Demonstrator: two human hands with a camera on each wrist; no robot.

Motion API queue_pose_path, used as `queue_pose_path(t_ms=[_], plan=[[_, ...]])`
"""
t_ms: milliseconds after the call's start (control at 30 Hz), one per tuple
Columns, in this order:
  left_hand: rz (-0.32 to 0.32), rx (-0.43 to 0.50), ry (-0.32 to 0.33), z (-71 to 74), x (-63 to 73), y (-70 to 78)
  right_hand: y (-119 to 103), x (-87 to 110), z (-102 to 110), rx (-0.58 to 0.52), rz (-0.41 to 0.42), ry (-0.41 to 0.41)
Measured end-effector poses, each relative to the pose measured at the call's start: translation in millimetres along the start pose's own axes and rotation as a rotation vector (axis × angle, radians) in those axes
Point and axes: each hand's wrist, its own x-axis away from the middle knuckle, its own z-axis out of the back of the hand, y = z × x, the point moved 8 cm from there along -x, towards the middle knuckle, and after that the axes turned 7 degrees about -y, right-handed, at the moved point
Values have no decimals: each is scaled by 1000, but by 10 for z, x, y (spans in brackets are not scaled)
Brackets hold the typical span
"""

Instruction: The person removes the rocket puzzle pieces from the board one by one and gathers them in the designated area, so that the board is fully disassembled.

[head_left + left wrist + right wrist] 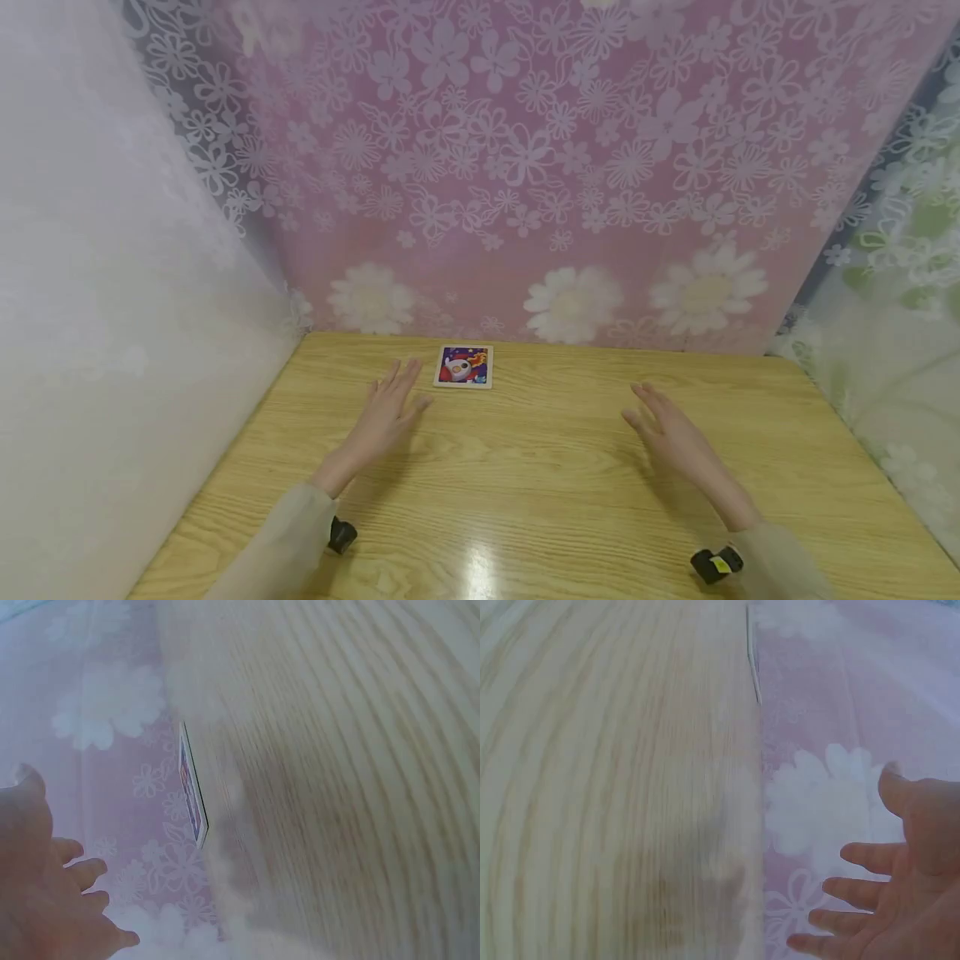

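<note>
A small square picture card with a cartoon figure lies flat on the wooden table near its far edge; the left wrist view shows the card edge-on, and the right wrist view shows it as a thin card edge. My left hand hovers just left of the card, fingers straight and spread, holding nothing. My right hand is out over the table's right half, also open and empty. The left hand and right hand show relaxed fingers in the wrist views.
A pink flowered curtain hangs behind the table. White lace cloth closes the left side and a pale flowered curtain the right. Black wrist cameras sit on both sleeves.
</note>
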Motion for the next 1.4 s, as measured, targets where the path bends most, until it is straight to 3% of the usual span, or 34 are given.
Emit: queue_pose_path(t_ms=[100,233,500,700,900,1033,1400], plan=[[13,168,7,51,-23,-48,40,-42,2,-117,-13,0],[36,282,38,109,-38,-96,64,-111,-16,-230,-8,15],[52,318,96,129,-138,-122,63,-294,-110,-391,-18,54],[86,387,90,88,-239,-141,-60,-449,-225,-405,8,48],[95,414,76,28,-344,-188,-167,-626,-353,-427,22,52],[96,408,101,15,-401,-206,-248,-742,-434,-441,40,49],[232,514,133,-104,-625,-387,-414,-980,-633,-566,72,14]])
